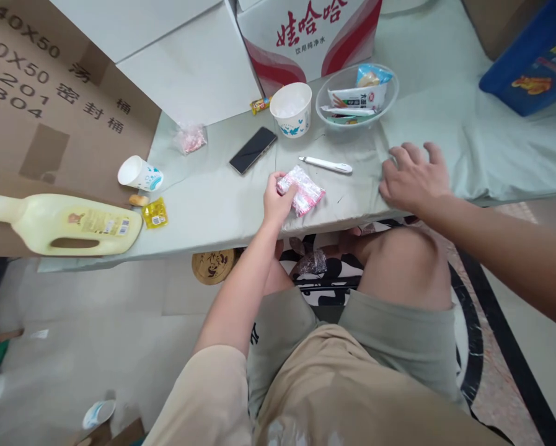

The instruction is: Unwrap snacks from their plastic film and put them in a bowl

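Two hands on the job, left one loaded. Left hand (280,199) has its grip clamped on a pink-and-white packet (303,191), thumb on top, close to the near edge of the counter (203,210) (pale green cloth over it, slightly wrinkled). Packet wrapper is shiny and creased; can't read the print. Right hand (416,178) is palm down on the cloth near the same edge, fingers apart and a bit bent, well to the right of the packet; underside hidden. Slim white tool (326,165) lies just beyond the packet, between the hands, pointed end to the left. Phone (253,150) is flat, dark screen up, left of the tool. Farther back: large cup (291,111), standing, with a small wrapper (260,106) just left of it and a clear bowl (393,93) of packaged snacks (359,98) to its right. Red-and-white carton (289,46) stands behind those. Left end: pink bag (193,139), small cup (141,173) (upright or on its side, can't tell), yellow sachet (155,214), then a pale yellow bottle (80,224) in front of a cardboard box (49,93). Blue jug (531,68) at far right.
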Tool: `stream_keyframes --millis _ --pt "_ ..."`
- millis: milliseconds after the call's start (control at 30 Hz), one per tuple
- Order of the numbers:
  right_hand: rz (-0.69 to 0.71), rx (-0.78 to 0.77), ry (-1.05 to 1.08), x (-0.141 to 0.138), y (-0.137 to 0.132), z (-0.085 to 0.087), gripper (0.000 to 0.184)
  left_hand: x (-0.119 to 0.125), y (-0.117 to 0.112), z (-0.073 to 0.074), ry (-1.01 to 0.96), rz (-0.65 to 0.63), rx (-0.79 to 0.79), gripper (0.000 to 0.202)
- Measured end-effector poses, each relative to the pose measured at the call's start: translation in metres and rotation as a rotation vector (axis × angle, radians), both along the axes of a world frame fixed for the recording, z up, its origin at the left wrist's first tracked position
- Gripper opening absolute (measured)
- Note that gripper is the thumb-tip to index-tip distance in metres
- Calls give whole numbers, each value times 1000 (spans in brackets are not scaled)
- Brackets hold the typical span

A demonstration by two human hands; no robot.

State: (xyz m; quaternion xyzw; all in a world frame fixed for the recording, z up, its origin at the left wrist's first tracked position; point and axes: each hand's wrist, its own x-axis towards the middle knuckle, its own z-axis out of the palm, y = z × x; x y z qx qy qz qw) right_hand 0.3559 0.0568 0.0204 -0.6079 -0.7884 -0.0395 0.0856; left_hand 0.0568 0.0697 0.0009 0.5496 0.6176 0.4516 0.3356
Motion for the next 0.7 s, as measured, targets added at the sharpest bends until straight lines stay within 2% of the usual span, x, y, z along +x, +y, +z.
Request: stream_keyframes --millis 67,133,233,300,400,567,633,700 --pt "33 -6 19 -20 5 7 34 4 -3 -1 105 29 43 31" --pt "35 9 127 -46 12 6 38 5 -6 -1 165 60 53 35" --pt "15 45 341 -81 25 -7 44 4 -7 -2 190 87 33 36" --pt "-8 2 396 -92 32 -18 44 3 -7 -3 193 100 26 33" --pt "-34 -83 372 -89 38 -24 37 1 -6 -6 166 140 35 31" --pt "-122 -178 402 -73 31 -8 38 -2 -3 -10 38 320 88 39" --pt "-114 -162 512 -72 23 -5 39 -2 -3 -11 40 301 107 42" --pt "-31 -118 628 -74 16 -4 38 -2 -3 -12 67 260 103 43"
